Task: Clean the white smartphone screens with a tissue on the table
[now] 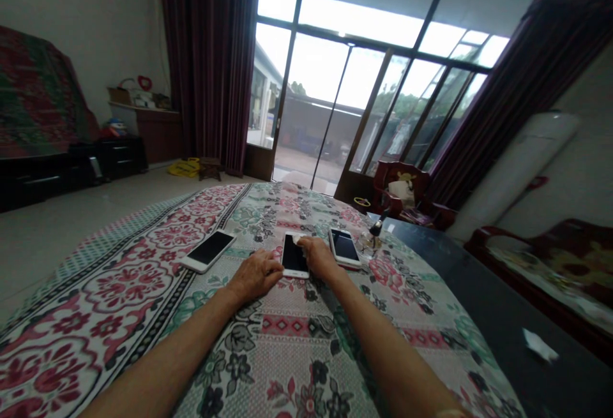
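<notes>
Right fingers (311, 247) hold a wad (297, 239), perhaps tissue, on glassy phone (293, 259).

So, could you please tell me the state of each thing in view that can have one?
Middle phone: face up, screen dark, left hand at its edge
White piece: held in right hand, against that screen
Left phone: face up, screen dark
Right phone: face up, screen dark
Left curtain: gathered aside
Glass doors: open or shut, hard to tell
</notes>
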Available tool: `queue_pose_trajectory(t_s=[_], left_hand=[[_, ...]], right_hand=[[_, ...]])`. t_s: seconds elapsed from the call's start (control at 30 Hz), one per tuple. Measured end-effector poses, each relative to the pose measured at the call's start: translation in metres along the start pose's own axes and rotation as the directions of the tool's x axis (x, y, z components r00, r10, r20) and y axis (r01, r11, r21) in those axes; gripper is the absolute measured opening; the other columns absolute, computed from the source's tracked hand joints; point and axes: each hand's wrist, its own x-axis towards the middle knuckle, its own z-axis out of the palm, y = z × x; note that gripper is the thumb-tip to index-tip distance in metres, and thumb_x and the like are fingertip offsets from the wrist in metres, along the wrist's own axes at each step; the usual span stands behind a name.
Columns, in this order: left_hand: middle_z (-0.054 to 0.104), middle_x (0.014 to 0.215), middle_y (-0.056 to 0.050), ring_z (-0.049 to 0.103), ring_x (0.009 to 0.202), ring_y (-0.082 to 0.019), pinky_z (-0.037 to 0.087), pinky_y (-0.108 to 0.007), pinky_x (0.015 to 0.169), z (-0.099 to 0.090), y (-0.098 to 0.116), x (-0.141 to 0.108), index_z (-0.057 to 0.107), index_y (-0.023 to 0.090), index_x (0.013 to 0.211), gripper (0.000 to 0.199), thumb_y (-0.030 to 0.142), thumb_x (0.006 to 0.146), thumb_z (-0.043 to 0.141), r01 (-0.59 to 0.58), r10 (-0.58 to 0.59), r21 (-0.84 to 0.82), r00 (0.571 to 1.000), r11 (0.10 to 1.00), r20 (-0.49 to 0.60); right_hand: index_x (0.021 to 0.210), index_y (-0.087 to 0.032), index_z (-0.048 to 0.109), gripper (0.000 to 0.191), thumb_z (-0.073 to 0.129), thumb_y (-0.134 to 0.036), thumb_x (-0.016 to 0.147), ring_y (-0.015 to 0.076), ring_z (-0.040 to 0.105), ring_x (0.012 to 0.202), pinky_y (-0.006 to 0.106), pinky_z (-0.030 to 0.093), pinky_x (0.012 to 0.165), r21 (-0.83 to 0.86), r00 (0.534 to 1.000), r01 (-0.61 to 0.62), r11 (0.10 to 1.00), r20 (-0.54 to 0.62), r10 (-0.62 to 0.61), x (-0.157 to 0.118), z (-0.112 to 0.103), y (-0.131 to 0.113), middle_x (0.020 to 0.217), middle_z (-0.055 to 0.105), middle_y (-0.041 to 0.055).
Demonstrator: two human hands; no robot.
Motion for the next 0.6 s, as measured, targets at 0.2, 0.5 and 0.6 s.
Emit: queue_pose_trajectory(t_s=[0.2,0.5,0.6], left_hand=[[0.060,0.073,-0.003,0.055,0.078,-0.018,0.041,-0.029,0.075,-0.001,0.002,0.001,0.072,0.020,0.079,0.010,0.020,0.084,0.063,0.004,-0.004,-0.020,1.000,1.000,-0.019],[0.062,0.076,-0.003,0.056,0.080,-0.019,0.042,-0.029,0.075,-0.002,0.002,0.002,0.069,0.019,0.080,0.007,0.020,0.084,0.063,0.048,-0.048,-0.057,0.999,0.997,-0.008],[0.062,0.077,-0.003,0.056,0.082,-0.019,0.042,-0.028,0.076,-0.003,-0.002,0.001,0.068,0.019,0.080,0.009,0.021,0.085,0.061,0.065,-0.065,-0.068,0.998,0.996,0.013]], right_hand=[[0.114,-0.019,0.067,0.049,0.044,0.004,0.079,0.0183,0.060,0.108,0.024,0.041,0.089,-0.044,0.999,-0.045,0.998,0.008,0.046,0.023,0.000,0.004,0.118,0.068,0.0081],[0.110,-0.017,0.067,0.040,0.049,0.000,0.079,0.0206,0.061,0.105,0.025,0.041,0.084,-0.094,0.994,-0.102,0.990,0.040,0.106,0.049,0.002,0.009,0.115,0.067,0.0118],[0.110,-0.015,0.066,0.038,0.048,0.000,0.080,0.0213,0.061,0.103,0.025,0.041,0.082,-0.119,0.990,-0.128,0.985,0.045,0.134,0.050,0.003,0.008,0.112,0.067,0.0125]])
